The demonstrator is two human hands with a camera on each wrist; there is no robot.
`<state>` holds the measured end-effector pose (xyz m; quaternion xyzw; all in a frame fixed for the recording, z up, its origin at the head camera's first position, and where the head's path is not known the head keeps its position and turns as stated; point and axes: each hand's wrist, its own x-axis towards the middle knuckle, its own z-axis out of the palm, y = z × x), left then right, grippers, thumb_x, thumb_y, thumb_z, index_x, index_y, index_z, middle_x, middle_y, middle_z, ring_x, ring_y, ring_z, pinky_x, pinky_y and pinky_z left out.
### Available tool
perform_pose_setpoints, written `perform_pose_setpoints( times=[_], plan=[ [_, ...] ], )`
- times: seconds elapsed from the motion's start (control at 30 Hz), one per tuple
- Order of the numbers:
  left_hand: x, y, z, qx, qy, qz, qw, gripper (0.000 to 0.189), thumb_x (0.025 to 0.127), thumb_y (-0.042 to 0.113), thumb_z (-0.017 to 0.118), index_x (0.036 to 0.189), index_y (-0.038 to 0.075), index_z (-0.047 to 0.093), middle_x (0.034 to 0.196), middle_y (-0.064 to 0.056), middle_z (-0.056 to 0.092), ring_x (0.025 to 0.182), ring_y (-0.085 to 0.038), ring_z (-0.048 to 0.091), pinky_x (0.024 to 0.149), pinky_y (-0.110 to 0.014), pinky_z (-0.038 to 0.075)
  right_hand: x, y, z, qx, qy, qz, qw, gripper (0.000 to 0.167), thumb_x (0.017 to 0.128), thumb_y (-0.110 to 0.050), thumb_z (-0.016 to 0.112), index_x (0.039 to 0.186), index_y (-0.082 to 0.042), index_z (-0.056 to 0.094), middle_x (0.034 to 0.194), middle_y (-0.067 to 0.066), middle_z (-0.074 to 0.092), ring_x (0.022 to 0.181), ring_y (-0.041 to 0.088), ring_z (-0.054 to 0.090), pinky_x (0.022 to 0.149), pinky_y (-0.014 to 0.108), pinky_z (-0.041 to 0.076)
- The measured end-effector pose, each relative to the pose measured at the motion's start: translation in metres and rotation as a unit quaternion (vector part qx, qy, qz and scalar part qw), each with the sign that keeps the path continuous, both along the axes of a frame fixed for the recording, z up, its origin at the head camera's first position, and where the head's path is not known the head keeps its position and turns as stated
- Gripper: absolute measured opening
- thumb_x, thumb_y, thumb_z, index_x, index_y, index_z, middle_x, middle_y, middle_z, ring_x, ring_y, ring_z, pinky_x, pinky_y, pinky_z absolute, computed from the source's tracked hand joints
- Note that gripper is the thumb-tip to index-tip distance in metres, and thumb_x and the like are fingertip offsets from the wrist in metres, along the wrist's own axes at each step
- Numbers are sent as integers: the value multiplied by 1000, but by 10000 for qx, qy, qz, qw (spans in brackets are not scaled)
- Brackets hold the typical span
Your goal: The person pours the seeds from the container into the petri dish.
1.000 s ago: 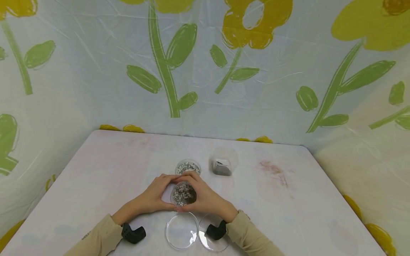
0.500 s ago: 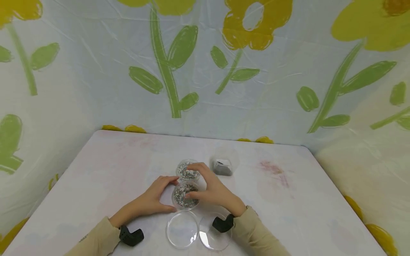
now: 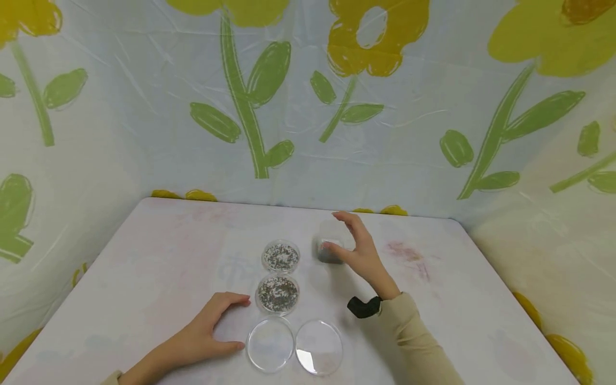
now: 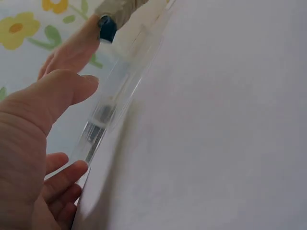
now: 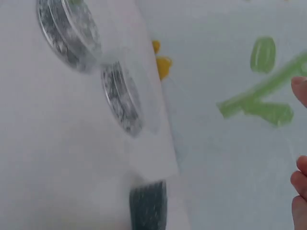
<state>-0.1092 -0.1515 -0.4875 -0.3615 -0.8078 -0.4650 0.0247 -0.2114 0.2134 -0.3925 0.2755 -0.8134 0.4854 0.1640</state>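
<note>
My left hand (image 3: 207, 331) lies low over the table, thumb and fingers parted, just left of the dishes and holding nothing. Its thumb (image 4: 79, 88) and curved fingers show large in the left wrist view. Two round clear petri dishes, a near one (image 3: 277, 294) and a far one (image 3: 281, 256), hold black-and-white specks. My right hand (image 3: 361, 251) is spread, its thumb overlapping a small clear container (image 3: 329, 258) of dark grey material. In the right wrist view that container (image 5: 148, 206) stands at the bottom, apart from the fingertips (image 5: 300, 184).
Two clear round lids, a left one (image 3: 270, 345) and a right one (image 3: 319, 347), lie side by side before the near dish. The pale table (image 3: 144, 289) has a reddish stain (image 3: 409, 254) at right. A flower-printed curtain (image 3: 385, 160) closes the back and sides.
Both hands have come off the near dish. My right hand has moved away to the back right, over the container; my left has drawn back toward the lower left.
</note>
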Motion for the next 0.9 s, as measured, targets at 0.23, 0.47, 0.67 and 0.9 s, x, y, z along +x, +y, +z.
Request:
perform_pose_setpoints(
  times=[0.23, 0.47, 0.67, 0.9],
  plan=[
    [22, 14, -1, -261, 575, 38, 9980, 82, 75, 45, 85, 141, 13, 48, 137, 2, 51, 124, -12, 39, 100, -29, 40, -15, 28, -28, -1034, -1181, -410, 9868, 74, 87, -2, 74, 147, 3, 32, 150, 19, 36, 143, 29, 31, 120, 40, 19],
    [24, 29, -3, -687, 896, 465, 9925, 90, 66, 64, 83, 136, 17, 52, 131, 11, 50, 118, -10, 38, 92, -41, 41, -23, 42, -62, -1363, -2031, -381, 9689, 88, 86, -6, 76, 154, -5, 20, 160, 14, 25, 148, 27, 19, 120, 46, 15],
    [9, 34, 1, -864, 864, 186, 9923, 84, 63, 67, 83, 132, 26, 55, 123, 16, 50, 109, -6, 37, 88, -38, 38, -28, 43, -76, -1155, -2299, -277, 9659, 98, 82, -11, 82, 156, -12, 17, 158, 10, 32, 150, 21, 15, 118, 51, 18],
    [-1, 29, 1, -825, 687, -104, 9942, 80, 63, 66, 83, 129, 31, 59, 122, 18, 52, 107, -2, 38, 87, -32, 37, -30, 41, -79, -1122, -2253, -185, 9676, 95, 81, -14, 83, 154, -9, 22, 152, 11, 42, 142, 26, 34, 114, 52, 26]
  ],
)
